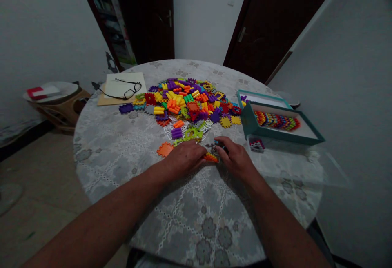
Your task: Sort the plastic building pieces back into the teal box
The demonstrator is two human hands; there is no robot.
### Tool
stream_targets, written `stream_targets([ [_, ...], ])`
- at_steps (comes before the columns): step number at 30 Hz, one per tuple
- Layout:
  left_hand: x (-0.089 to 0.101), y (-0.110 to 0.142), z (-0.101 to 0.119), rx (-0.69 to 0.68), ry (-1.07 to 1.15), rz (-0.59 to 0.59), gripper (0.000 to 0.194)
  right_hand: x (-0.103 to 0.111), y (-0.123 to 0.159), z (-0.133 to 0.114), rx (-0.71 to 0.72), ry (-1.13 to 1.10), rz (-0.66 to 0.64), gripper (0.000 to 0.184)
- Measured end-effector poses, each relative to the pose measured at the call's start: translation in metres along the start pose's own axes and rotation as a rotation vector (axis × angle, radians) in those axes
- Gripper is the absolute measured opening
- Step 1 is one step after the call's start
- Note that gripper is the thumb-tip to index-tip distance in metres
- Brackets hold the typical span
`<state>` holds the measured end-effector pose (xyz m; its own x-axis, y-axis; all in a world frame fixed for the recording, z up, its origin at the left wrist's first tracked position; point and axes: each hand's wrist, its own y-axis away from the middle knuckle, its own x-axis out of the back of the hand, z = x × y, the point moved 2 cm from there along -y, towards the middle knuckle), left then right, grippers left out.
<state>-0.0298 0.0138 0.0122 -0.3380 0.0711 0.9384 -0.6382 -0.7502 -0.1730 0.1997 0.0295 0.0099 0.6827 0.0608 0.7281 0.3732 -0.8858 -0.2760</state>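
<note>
My left hand (190, 154) is closed, its fingertips on a small orange-and-yellow toy piece (211, 157) close above the tablecloth. Across from it, my right hand (234, 156) curls in a pinch around something small and dark with a bluish tip; its kind is too dim to make out. Just beyond the hands lie light-green toothed plastic pieces (192, 132) and a bundle of purple tubes (177, 133). An orange toothed square tile (165, 149) rests beside my left wrist.
A heap of colourful plastic tubes and tiles (183, 98) covers the table's middle. At right stand a teal box (281, 134) holding rows of coloured pieces and a small clear tray (256, 149). Eyeglasses (128, 94) lie on papers at left.
</note>
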Motion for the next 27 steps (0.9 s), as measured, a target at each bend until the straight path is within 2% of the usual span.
stream_targets([
  [3,0.000,-0.001,0.001,0.053,-0.041,0.009,0.014,-0.002,0.000,0.000,-0.008,0.015,-0.024,0.031],
  [7,0.001,-0.001,-0.003,0.051,-0.011,0.041,0.013,-0.006,0.000,-0.004,0.039,0.055,-0.039,0.025],
  [12,-0.004,0.000,-0.007,0.071,0.027,0.070,0.018,-0.011,0.000,-0.009,0.034,0.032,-0.115,0.023],
  [16,-0.005,0.001,-0.008,0.100,0.103,0.102,0.011,-0.014,0.000,-0.009,0.105,-0.004,-0.079,0.023],
  [21,-0.002,0.002,-0.008,0.120,0.160,0.123,0.026,-0.018,0.003,-0.012,0.164,-0.052,-0.083,0.026],
  [24,-0.003,0.001,-0.006,0.108,0.124,0.078,0.021,-0.017,0.004,-0.013,0.119,-0.100,-0.040,0.028],
  [27,-0.003,-0.001,-0.004,0.087,0.076,0.067,0.017,-0.015,-0.004,-0.011,0.129,-0.050,0.097,0.031],
])
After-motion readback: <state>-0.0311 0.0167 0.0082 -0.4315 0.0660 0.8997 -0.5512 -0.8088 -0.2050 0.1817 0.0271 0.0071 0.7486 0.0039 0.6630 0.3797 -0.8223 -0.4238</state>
